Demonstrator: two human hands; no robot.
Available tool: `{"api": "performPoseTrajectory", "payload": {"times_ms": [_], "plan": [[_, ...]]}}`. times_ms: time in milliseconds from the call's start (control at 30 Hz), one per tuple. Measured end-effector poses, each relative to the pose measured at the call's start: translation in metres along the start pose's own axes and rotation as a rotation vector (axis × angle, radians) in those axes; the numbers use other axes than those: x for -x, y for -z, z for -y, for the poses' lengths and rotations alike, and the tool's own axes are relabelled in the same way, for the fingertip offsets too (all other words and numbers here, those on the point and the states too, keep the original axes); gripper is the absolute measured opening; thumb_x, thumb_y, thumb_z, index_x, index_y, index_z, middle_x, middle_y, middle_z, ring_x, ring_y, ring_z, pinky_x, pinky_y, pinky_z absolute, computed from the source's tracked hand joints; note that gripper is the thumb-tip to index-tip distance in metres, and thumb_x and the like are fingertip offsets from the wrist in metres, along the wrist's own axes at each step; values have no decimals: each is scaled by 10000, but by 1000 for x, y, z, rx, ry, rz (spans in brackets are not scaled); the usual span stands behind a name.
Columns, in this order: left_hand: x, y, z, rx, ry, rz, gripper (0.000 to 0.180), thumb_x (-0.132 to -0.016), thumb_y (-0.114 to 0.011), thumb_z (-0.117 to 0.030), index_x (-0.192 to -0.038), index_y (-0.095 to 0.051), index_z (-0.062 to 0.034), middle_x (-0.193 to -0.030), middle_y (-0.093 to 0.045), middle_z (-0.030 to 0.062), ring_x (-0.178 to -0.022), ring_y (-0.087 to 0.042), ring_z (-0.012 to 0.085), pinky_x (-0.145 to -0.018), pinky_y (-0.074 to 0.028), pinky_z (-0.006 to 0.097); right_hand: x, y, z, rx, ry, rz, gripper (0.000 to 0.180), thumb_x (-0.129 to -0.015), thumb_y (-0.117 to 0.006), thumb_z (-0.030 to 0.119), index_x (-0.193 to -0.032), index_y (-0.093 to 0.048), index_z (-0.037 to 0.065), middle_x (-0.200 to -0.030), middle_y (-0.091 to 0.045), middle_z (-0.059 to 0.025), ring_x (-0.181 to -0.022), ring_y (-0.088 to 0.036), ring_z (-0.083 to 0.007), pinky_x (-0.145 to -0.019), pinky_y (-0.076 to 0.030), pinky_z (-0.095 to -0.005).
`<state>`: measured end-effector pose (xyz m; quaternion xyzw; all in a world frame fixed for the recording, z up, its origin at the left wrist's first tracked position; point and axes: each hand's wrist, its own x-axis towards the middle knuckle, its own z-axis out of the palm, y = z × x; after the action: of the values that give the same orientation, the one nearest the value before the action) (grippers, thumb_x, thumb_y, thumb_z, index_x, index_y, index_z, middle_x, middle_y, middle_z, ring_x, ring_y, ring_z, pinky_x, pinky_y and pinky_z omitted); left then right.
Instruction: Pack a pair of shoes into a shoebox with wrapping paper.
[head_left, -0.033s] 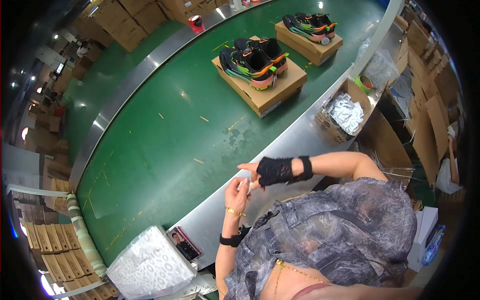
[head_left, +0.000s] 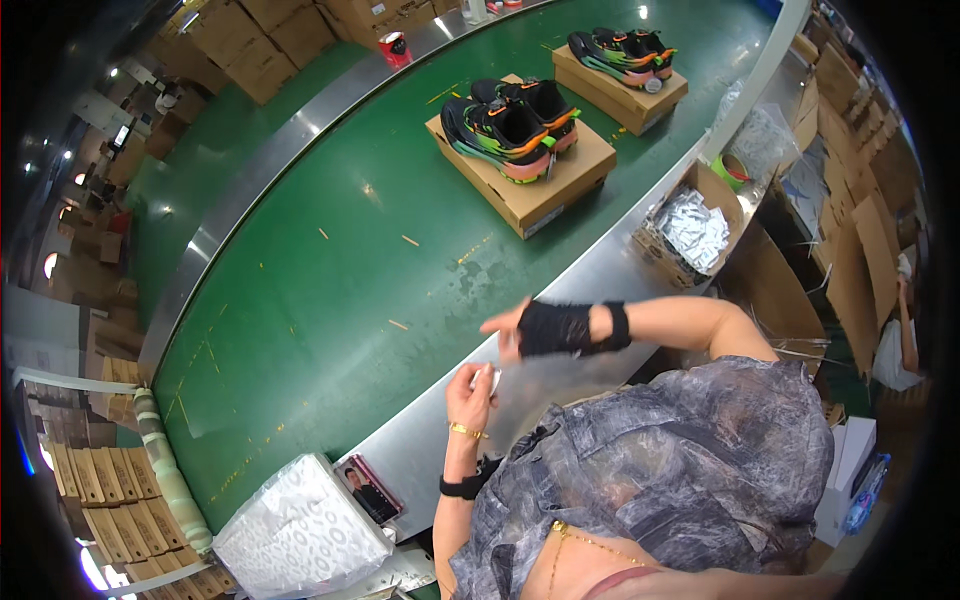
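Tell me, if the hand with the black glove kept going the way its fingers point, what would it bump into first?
The right hand points left across the green belt. Nothing big lies that way, only tiny scraps, so it looks free up to the belt's far metal edge. Depth is hard to judge here.

Black lace glove, gold bracelet

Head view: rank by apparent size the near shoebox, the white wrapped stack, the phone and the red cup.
1. Near shoebox and white stack: alike; the stack lies nearer the camera, so unsure.
2. Phone.
3. Red cup.
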<state>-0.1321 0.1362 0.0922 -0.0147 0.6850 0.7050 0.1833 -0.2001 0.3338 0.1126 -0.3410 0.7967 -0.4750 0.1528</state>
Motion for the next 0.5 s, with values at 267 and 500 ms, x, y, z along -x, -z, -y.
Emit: {"api": "performPoseTrajectory", "payload": {"times_ms": [267, 500], "plan": [[49, 30, 37, 238, 266, -368, 199, -863, -535, -126, -1006, -527, 13, -778, -615, 116, -606, -608, 182, -518, -506, 274, -75, 246, -74, 974, -562, -640, 352, -706, -580, 410, -923, -605, 134, -975, -582, -64, -941, -526, -225, -824, -319, -445], [69, 43, 49, 307, 290, -580, 186, -862, -531, -122, -992, -496, 6, -888, -622, 181, -659, -638, 231, -502, -515, 278, -72, 240, -114, 914, -516, -402, 385, -752, -596, 332, -1062, -528, 114, -964, -595, -97, -825, -533, -215, -844, -348, -372]]}}
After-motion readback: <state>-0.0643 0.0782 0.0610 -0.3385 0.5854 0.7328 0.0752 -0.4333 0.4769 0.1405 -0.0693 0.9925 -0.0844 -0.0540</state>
